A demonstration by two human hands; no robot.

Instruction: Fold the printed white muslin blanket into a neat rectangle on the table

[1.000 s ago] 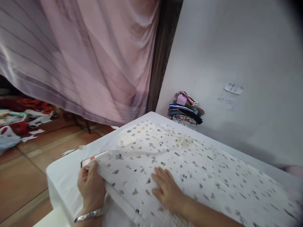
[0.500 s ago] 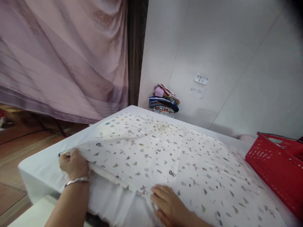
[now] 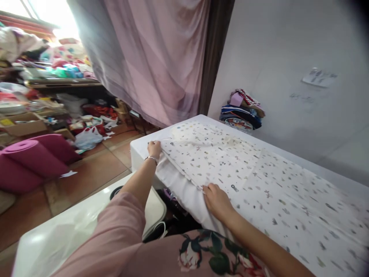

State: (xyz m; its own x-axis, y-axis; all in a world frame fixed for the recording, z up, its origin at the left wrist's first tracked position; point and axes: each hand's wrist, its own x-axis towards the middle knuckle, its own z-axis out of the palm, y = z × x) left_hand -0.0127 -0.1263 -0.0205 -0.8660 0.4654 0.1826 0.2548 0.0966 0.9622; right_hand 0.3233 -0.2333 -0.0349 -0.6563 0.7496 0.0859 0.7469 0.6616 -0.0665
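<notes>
A white cloth (image 3: pixel 242 173) printed with small scattered motifs lies spread over the white-covered table (image 3: pixel 141 148). My left hand (image 3: pixel 154 149), with a bracelet at its wrist, is closed on the cloth's left corner near the table's end. Along the near edge, my right hand (image 3: pixel 217 201) pinches the cloth between thumb and fingers. Between my hands this edge runs fairly straight, and white fabric hangs below it. Slight wrinkles cross the cloth's far part.
A pile of folded fabrics (image 3: pixel 241 111) stands by the wall behind the table. Left of me is a white surface (image 3: pixel 77 215) with clear plastic on it. Pink rolls (image 3: pixel 34 161) lie on the tiled floor, near cluttered boxes. A pink curtain (image 3: pixel 161 57) hangs behind.
The view has swung left, bringing the cluttered floor and pink rolls in and losing the red basket. Both hands stay at the cloth's edge; the right now grips it more clearly.
</notes>
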